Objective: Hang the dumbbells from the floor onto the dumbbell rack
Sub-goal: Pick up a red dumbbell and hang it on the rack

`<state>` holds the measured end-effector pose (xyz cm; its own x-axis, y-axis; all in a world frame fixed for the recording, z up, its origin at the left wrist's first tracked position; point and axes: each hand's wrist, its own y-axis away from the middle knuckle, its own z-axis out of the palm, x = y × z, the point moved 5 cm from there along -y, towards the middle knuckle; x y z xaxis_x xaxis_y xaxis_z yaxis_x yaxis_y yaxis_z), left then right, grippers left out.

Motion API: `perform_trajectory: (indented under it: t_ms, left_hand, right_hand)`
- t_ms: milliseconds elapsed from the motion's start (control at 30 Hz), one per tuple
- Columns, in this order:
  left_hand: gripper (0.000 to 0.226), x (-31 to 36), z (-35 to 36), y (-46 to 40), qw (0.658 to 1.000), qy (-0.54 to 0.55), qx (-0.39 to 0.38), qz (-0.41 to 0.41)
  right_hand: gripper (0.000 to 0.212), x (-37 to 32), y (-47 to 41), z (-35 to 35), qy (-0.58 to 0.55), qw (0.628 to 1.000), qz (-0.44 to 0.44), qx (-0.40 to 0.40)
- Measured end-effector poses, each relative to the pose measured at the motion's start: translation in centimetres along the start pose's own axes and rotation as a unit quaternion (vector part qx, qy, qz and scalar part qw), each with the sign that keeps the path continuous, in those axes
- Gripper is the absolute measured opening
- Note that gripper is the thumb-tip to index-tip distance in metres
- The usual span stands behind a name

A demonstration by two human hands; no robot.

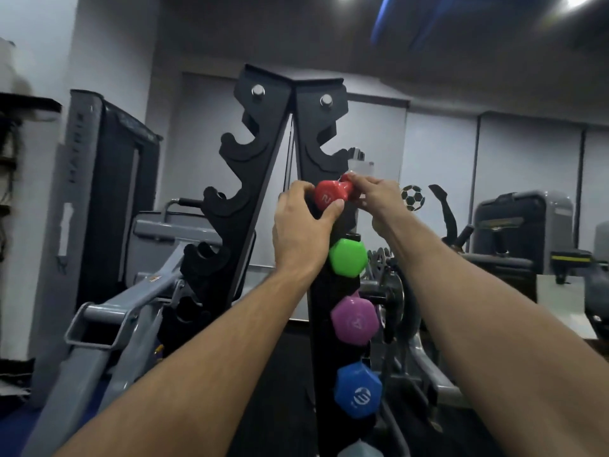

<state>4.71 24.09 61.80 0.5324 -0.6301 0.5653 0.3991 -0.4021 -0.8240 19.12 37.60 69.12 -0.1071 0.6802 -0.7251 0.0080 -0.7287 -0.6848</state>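
Note:
A black A-frame dumbbell rack (pixel 263 153) stands in front of me, with hooked cradles down both sides. I hold a small red dumbbell (pixel 326 196) against the right upright, above the others. My left hand (pixel 300 225) grips its near head with thumb and fingers. My right hand (pixel 375 196) pinches its far end. Below it on the right side sit a green dumbbell (pixel 348 261), a purple dumbbell (pixel 354 319), a blue dumbbell (pixel 357 394) and a grey dumbbell (pixel 357 451) at the frame's bottom edge. The cradles on the left side hold nothing.
Grey gym machines stand close by: one at the left (pixel 108 199) with a sloped arm (pixel 108 324), another at the right (pixel 520 225). A plate-loaded machine (pixel 392 291) sits just behind the rack's right side. The floor is hidden.

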Motion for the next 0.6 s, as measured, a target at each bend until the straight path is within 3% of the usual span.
perform_trajectory:
  t_ms: [67, 300, 467, 600]
  left_hand:
    - [0.042, 0.4, -0.1, -0.5, 0.999, -0.035, 0.010, 0.028]
    - [0.042, 1.0, 0.4, -0.6, 0.996, -0.069, 0.015, 0.046]
    - [0.042, 0.9, 0.2, -0.7, 0.996, -0.077, 0.014, 0.036]
    - [0.045, 1.4, 0.4, -1.1, 0.995, -0.092, 0.018, 0.029]
  right_hand:
    - [0.028, 0.8, -0.1, 0.4, -0.005, 1.000, 0.017, -0.014]
    - [0.032, 2.4, -0.2, 0.7, -0.033, 0.993, 0.102, -0.040]
    - [0.020, 1.8, -0.2, 0.4, -0.018, 0.997, 0.070, -0.031]
    - [0.022, 2.1, 0.2, 1.0, 0.004, 0.998, 0.061, 0.004]
